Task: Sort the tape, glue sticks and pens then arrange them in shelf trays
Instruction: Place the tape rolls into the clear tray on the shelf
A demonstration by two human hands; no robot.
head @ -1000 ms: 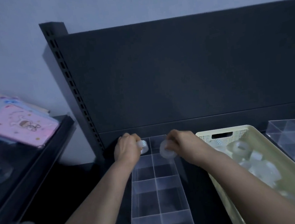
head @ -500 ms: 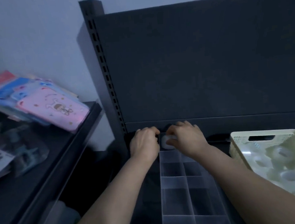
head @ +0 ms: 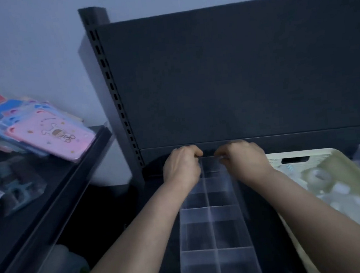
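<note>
Tray lengthwise toward back panel

No lettering can be read anywhere in the view. The pink case at far left bears only a cartoon figure.

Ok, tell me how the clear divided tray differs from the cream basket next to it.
The clear tray is see-through; the cream basket is opaque, with a handle slot. The tray is divided into two columns of compartments; the basket is one open space. The tray's near compartments show nothing inside; the basket holds pale tape rolls. Both are open-topped, side by side on the dark shelf.
</note>
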